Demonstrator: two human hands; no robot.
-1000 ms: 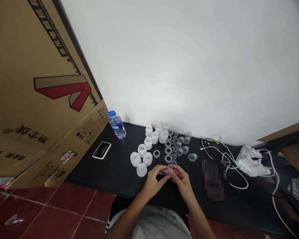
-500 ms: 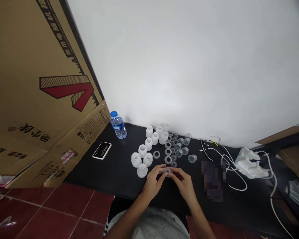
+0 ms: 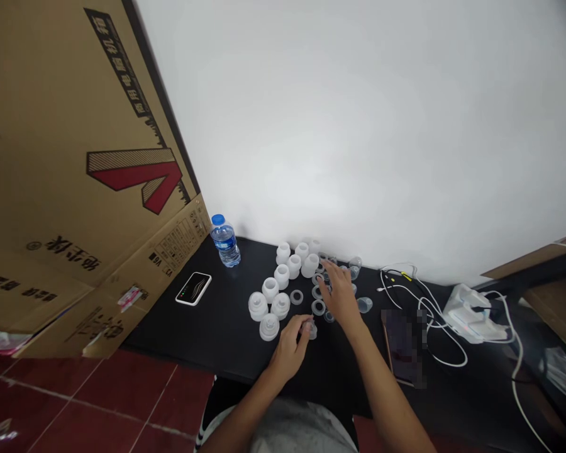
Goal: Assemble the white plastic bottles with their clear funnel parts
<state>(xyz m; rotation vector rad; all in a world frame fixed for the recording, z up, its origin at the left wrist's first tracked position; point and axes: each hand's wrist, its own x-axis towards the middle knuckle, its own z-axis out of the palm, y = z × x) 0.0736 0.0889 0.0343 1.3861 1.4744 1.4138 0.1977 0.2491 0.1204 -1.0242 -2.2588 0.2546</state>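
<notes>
My left hand [image 3: 293, 343] pinches a small clear plastic part [image 3: 310, 329] just above the black table [image 3: 226, 327]. My right hand [image 3: 339, 291] reaches forward with fingers stretched over a cluster of clear rings [image 3: 317, 307] and small clear cups [image 3: 364, 304]. Several white plastic caps [image 3: 270, 289] stand in a group to the left of the rings. My right hand covers some of the rings and cups.
A water bottle [image 3: 225, 241] stands near the wall, a phone [image 3: 193, 288] lies left of the caps. A big cardboard box [image 3: 75, 189] leans at the left. White cables [image 3: 424, 302], a white device [image 3: 471, 308] and a blurred dark object [image 3: 403, 343] lie to the right.
My right hand left the clear part and moved forward over the rings and cups. My left hand kept the part and stayed in place. The view shifted slightly.
</notes>
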